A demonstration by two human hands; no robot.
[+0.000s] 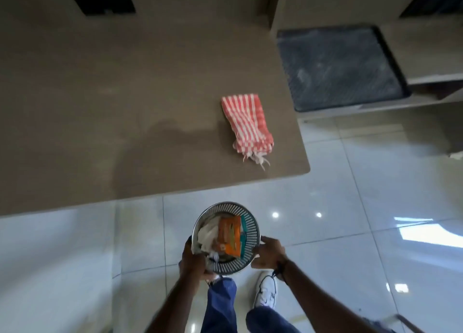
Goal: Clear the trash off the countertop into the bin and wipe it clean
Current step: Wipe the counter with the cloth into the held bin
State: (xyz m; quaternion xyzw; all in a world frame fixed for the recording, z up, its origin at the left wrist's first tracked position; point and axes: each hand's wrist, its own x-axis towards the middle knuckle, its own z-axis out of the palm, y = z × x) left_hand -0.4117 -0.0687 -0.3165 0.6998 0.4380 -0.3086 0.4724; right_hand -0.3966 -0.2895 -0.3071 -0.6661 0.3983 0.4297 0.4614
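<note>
A round metal mesh bin (250, 226) is held low over the floor, just in front of the countertop's near edge. My left hand (193, 260) grips its left rim and my right hand (269, 253) grips its right rim. Inside lie an orange packet (229, 235) and crumpled white paper (208, 233). A folded red-and-white striped cloth (246, 124) with a fringed end lies on the brown countertop (112, 107), near its right corner, well beyond both hands.
A dark mat (340, 67) lies on the floor right of the counter, beside low shelving (426, 57). Glossy white floor tiles (350, 207) surround me. My legs and a white shoe (266, 292) are below the bin.
</note>
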